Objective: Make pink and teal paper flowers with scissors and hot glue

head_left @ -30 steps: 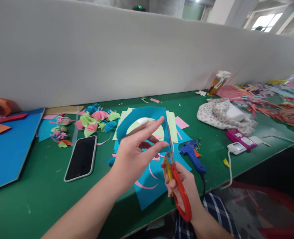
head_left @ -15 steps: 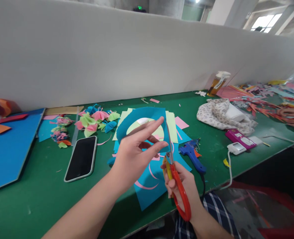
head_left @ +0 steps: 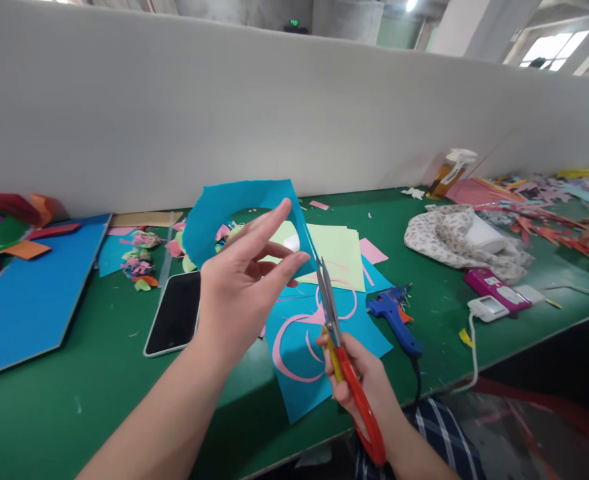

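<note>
My left hand (head_left: pixel 244 287) pinches a blue paper (head_left: pixel 199 227) with a large rounded opening cut out of its middle, holding it up above the table. In my right hand (head_left: pixel 364 380) are scissors (head_left: pixel 330 307) with red and yellow handles. Their blades point up and away, slightly apart, with the tips at the lower right edge of the blue paper. Below lie pale green sheets (head_left: pixel 337 247), a blue sheet (head_left: pixel 294 400) and curved pink paper strips (head_left: pixel 279 353).
A phone (head_left: pixel 172 317) and paper flowers (head_left: pixel 139 257) lie to the left, beside a blue board (head_left: pixel 34 307). Rightward are a blue glue gun (head_left: pixel 394 317), a floral cloth (head_left: pixel 434 233), a magenta device (head_left: pixel 494 290) and a bottle (head_left: pixel 452 173).
My left hand has moved the blue paper up and to the left, away from the pale green sheets. The scissor tips have shifted slightly left. The co-worker's hands at the right have left view.
</note>
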The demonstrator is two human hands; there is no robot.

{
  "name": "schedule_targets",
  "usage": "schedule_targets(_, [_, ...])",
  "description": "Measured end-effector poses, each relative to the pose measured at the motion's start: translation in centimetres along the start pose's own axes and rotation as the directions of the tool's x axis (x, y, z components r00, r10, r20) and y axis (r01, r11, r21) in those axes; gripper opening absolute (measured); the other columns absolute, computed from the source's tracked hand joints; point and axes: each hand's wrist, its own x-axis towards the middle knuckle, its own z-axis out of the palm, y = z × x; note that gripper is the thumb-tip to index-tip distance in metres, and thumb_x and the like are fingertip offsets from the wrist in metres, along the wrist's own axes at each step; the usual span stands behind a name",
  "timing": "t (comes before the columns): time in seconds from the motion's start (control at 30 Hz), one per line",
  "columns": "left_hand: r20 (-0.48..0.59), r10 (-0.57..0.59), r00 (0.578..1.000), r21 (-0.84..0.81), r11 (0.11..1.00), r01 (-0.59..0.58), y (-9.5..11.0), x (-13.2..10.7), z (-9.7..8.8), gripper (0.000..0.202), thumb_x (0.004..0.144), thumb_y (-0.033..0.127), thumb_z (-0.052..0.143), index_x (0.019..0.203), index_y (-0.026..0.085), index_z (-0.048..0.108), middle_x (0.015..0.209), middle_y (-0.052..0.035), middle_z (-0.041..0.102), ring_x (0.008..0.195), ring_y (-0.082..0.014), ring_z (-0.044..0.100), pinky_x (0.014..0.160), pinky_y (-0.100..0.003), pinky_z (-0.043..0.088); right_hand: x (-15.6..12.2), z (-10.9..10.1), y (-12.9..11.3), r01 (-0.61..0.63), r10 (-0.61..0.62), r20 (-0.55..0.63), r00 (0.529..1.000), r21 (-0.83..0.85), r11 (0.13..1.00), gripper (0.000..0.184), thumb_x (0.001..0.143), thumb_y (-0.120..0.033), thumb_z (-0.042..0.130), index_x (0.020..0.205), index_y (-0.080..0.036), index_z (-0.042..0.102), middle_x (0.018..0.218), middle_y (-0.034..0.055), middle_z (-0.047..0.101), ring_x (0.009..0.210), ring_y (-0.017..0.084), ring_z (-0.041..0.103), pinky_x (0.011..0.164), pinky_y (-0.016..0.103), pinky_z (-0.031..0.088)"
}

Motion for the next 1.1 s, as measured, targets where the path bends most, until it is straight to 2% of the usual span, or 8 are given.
schedule_targets(0.2, [-0.002,0.03,1.0,0.018,0.999,-0.03,-0.1,0.0,-0.1,0.051,0.074,0.021,0.067,0.121,0.034,0.053,0.117,-0.0008,0.059,0.077,-0.0133,0.062,0.054,-0.022,0.061,0.0,0.0,-0.5,-0.012,0.012,0.024,1.0,-0.035,0.999,0.049,0.054,-0.043,0.08,0.094,-0.019,0.066,0.065,-0.0015,0.05,0.05,0.008,0.039,0.042,0.02,0.033])
schedule_targets(0.3, [0.009,0.043,0.999,0.04,0.998,-0.044,-0.3,-0.1,0.0,0.051,0.075,0.022,0.066,0.122,0.033,0.052,0.118,-0.0014,0.058,0.076,-0.0127,0.062,0.054,-0.021,0.061,-0.1,0.2,-0.6,-0.032,0.032,0.002,0.999,0.009,0.999,0.051,0.049,-0.039,0.082,0.092,-0.019,0.066,0.064,-0.0028,0.048,0.05,0.007,0.038,0.043,0.02,0.033])
schedule_targets(0.4, [0.019,0.043,0.999,0.057,0.997,-0.044,-0.4,-0.2,0.1,0.051,0.076,0.023,0.065,0.123,0.033,0.051,0.12,-0.002,0.058,0.075,-0.0119,0.063,0.055,-0.021,0.061,-0.2,0.3,-0.7,-0.084,0.084,-0.004,0.996,0.073,0.994,0.048,0.05,-0.037,0.082,0.09,-0.019,0.066,0.06,-0.0044,0.047,0.046,0.006,0.04,0.041,0.019,0.034])
schedule_targets(0.53, [0.047,0.036,0.998,0.077,0.996,-0.039,-0.2,-0.2,0.2,0.048,0.076,0.024,0.064,0.123,0.032,0.052,0.118,-0.0023,0.059,0.074,-0.0119,0.064,0.055,-0.02,0.06,-0.2,0.4,-1.1,-0.159,0.164,-0.035,0.986,0.125,0.979,0.038,0.06,-0.041,0.077,0.088,-0.017,0.066,0.057,-0.0042,0.05,0.04,0.004,0.043,0.04,0.017,0.034])
schedule_targets(0.63, [0.052,0.035,0.998,0.08,0.996,-0.039,-0.1,-0.2,0.2,0.048,0.076,0.023,0.064,0.122,0.032,0.053,0.118,-0.002,0.059,0.074,-0.0121,0.064,0.054,-0.02,0.06,0.0,0.3,-1.2,-0.166,0.174,-0.047,0.984,0.145,0.975,0.037,0.065,-0.046,0.072,0.086,-0.016,0.067,0.057,-0.0033,0.05,0.04,0.004,0.044,0.039,0.017,0.034])
schedule_targets(1.1, [0.052,0.023,0.998,0.032,0.999,-0.024,-0.1,-0.2,0.1,0.05,0.074,0.022,0.066,0.122,0.032,0.053,0.118,-0.0021,0.058,0.071,-0.011,0.062,0.053,-0.022,0.061,0.0,0.2,-1.3,-0.139,0.145,-0.05,0.988,0.105,0.985,0.037,0.063,-0.046,0.073,0.087,-0.017,0.068,0.057,-0.0035,0.053,0.041,0.004,0.048,0.039,0.016,0.031])
